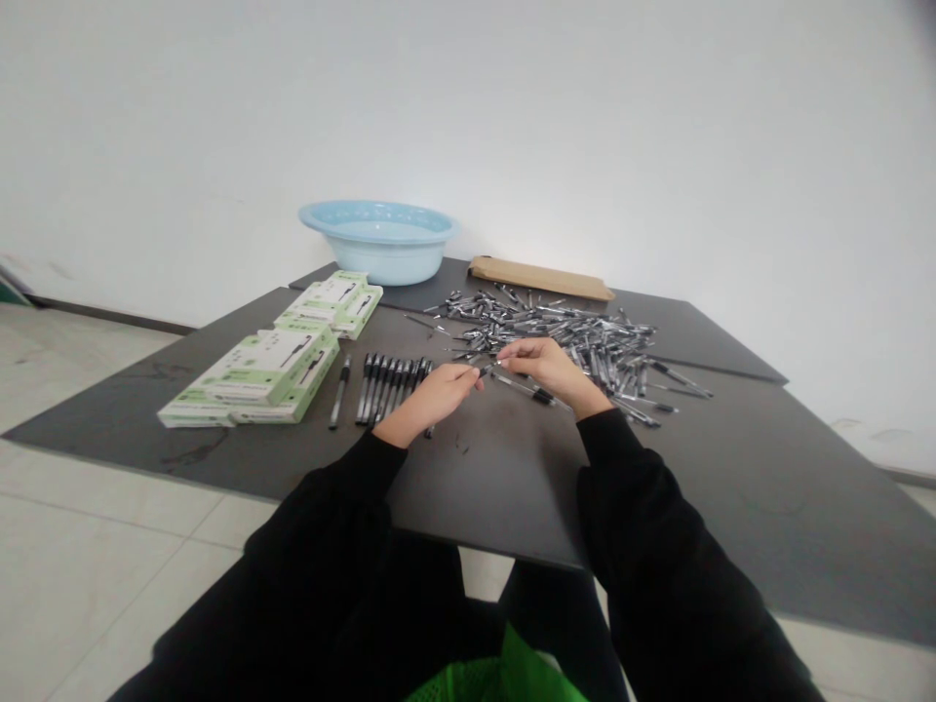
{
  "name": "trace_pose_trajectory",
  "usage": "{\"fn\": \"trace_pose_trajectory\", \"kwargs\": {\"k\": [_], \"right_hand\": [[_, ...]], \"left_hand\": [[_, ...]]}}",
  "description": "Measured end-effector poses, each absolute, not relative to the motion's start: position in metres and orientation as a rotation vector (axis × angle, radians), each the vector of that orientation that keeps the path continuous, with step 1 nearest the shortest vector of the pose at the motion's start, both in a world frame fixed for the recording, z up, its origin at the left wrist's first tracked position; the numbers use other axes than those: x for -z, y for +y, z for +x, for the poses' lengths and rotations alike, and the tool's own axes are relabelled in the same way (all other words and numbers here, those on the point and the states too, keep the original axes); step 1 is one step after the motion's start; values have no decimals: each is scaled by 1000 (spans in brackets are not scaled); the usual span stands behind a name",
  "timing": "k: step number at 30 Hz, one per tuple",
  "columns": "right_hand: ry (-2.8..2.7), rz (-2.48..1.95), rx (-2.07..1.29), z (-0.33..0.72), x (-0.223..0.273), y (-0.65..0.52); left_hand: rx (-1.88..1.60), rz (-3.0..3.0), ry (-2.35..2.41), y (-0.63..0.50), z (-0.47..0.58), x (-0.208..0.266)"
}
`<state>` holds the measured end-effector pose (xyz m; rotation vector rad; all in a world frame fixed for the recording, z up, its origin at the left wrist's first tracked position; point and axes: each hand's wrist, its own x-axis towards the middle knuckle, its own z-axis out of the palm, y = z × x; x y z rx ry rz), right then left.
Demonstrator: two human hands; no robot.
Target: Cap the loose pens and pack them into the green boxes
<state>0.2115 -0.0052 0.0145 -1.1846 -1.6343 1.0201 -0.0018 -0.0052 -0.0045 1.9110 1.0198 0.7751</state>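
Over the middle of the dark table, my left hand (443, 392) is closed on a pen (487, 369), with the dark barrel showing past its fingertips. My right hand (542, 365) pinches the far end of the same pen, so both hands meet on it. Beside my left wrist stands a row of pens (387, 382) laid side by side, partly hidden by that hand. A single pen (340, 392) lies a little apart to the left of the row. Behind and right of my right hand spreads a large heap of loose pens (585, 331).
Green and white pen boxes (255, 375) are stacked on the left of the table (497, 487). A light blue basin (384, 249) stands at the back, near a flat brown cardboard piece (541, 277) against the wall. The table's front edge is close to my lap.
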Motion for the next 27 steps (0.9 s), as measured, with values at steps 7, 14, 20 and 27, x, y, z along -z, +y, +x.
{"fn": "trace_pose_trajectory", "kwargs": {"k": [7,14,20,27], "right_hand": [[-1688,-1199,-1037,204,-16,-8],[-1635,-1148,-1085,200,-21,-13],[-1594,-1048,-1105,199,-28,-19],[-1569,-1041,-1068,201,-26,-15]], "left_hand": [[-756,1922,997,-6,-1,2],[-830,1718,924,-3,-3,1],[-806,1581,858,-3,-4,1],[-831,1549,754,-6,-3,1]]}}
